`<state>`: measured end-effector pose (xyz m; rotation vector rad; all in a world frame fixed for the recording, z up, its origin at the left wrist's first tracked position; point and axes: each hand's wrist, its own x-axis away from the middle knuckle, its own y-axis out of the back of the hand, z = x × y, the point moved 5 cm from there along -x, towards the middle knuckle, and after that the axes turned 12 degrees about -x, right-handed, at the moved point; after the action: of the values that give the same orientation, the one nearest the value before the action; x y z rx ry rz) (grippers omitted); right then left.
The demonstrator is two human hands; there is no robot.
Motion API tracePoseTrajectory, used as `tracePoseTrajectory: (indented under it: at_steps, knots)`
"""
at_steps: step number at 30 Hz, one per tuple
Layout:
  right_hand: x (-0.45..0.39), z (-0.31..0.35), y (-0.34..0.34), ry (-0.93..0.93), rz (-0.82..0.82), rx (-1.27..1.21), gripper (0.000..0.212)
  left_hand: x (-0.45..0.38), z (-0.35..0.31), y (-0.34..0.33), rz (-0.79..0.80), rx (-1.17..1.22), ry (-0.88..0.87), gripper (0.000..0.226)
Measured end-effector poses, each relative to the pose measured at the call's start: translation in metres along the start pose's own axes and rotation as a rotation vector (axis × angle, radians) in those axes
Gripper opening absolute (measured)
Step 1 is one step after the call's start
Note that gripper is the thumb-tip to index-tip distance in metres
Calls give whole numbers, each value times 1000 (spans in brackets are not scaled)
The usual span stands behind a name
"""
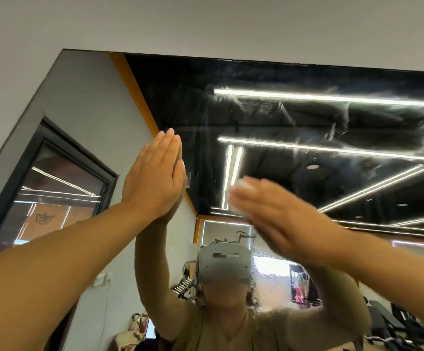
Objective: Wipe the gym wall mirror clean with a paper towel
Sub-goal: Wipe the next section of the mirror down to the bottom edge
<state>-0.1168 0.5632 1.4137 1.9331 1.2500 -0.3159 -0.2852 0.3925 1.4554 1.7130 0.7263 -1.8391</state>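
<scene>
Head view: the left hand (152,178) lies flat on the wall mirror (294,122), fingers straight and together. The blurred right hand (269,211) presses a white paper towel (240,188) against the smeared glass, fingers extended.

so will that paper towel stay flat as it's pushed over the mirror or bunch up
The paper towel is probably soft and light: only a blurred white wad shows under the right hand, so it likely bunches. The mirror looks streaky, perhaps damp, so the towel may drag or go limp.
</scene>
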Motion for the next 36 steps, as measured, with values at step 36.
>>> tracePoseTrajectory:
  at_steps: [36]
  knots:
    - [116, -16, 6, 55, 91, 159, 76, 82, -148, -2, 98, 76, -77, 64]
